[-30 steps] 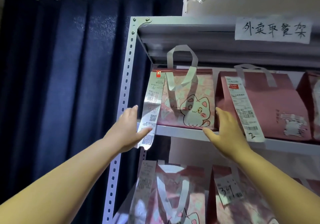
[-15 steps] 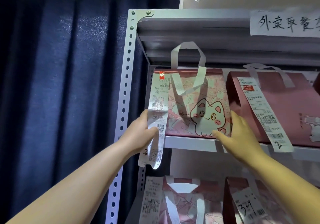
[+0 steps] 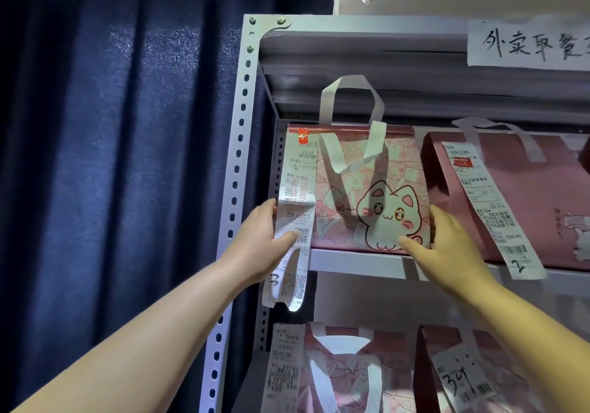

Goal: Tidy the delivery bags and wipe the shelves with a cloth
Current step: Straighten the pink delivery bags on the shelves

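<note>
Beside the blue curtain [image 3: 111, 157], the cat bag [image 3: 367, 189] stood at the front left corner of the upper shelf [image 3: 357, 264]. Its lower side edges were gripped by the left hand [image 3: 258, 246] and right hand [image 3: 450, 250]. Soft-walled, probably light: low side grips looked steadier than the floppy handles [image 3: 351, 100].

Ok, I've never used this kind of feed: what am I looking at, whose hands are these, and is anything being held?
There is no machine here. These are a person's two bare hands, seen from one camera worn on their head, looking forward and down. In front is a grey metal shelf rack beside a dark blue curtain. The left hand and right hand hold the two sides of a pink cat-print delivery bag with white handles, standing on the upper shelf. The left thumb lies over its long white receipt. A darker pink bag stands to its right, and more pink bags sit below.
</note>
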`<state>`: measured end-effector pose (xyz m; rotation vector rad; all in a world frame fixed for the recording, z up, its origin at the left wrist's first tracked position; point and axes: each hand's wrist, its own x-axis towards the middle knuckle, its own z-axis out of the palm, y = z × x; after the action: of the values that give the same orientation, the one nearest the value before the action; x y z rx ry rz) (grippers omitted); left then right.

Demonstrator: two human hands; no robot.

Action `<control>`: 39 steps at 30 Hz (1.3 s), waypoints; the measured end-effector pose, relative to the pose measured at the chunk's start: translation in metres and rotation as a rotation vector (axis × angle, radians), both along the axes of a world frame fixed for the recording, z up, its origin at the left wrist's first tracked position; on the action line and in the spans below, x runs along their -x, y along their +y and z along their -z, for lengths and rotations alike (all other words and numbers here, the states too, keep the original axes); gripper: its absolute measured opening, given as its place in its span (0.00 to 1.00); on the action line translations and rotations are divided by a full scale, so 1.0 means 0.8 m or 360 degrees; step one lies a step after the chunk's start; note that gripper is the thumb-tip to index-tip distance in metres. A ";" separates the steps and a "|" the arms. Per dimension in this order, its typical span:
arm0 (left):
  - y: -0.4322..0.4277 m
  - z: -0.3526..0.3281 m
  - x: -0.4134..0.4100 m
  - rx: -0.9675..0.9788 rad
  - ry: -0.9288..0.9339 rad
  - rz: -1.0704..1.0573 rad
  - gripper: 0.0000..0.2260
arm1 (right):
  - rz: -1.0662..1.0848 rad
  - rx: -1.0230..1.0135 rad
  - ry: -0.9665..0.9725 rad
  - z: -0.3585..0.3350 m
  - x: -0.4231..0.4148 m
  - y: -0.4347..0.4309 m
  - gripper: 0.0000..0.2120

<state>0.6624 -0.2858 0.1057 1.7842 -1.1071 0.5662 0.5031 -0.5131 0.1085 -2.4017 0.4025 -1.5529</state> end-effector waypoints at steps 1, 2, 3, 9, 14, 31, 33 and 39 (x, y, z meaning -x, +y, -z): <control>0.002 0.000 0.002 0.0006 -0.0008 -0.0060 0.27 | -0.0014 0.0014 -0.0003 -0.001 0.001 0.002 0.27; 0.004 0.001 0.004 0.0022 -0.0026 -0.0133 0.29 | -0.0013 0.0028 -0.0013 -0.001 0.001 0.004 0.26; 0.007 0.002 0.008 0.0058 -0.0066 -0.0198 0.31 | 0.0011 0.0042 -0.0031 -0.002 0.003 0.006 0.24; 0.016 -0.003 0.048 0.0251 -0.0510 -0.0192 0.21 | 0.0146 0.0152 -0.0290 -0.003 0.025 0.016 0.17; -0.004 -0.004 0.068 0.0225 -0.0636 -0.0062 0.15 | 0.0140 0.0289 -0.0294 0.007 0.052 0.020 0.12; -0.169 0.005 0.159 0.0169 -0.0665 0.0105 0.13 | 0.0417 0.0384 -0.0248 -0.004 0.177 -0.132 0.14; -0.194 0.001 0.166 0.0168 -0.0637 0.0074 0.17 | 0.0456 0.0384 -0.0251 -0.009 0.186 -0.156 0.17; -0.246 -0.004 0.181 0.0132 -0.0505 -0.0086 0.27 | 0.0530 0.0185 -0.0098 -0.022 0.197 -0.219 0.29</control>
<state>0.5172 -0.4828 0.1091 1.6937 -1.2301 0.9392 0.3459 -0.6887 0.1261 -2.4613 0.7506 -1.8280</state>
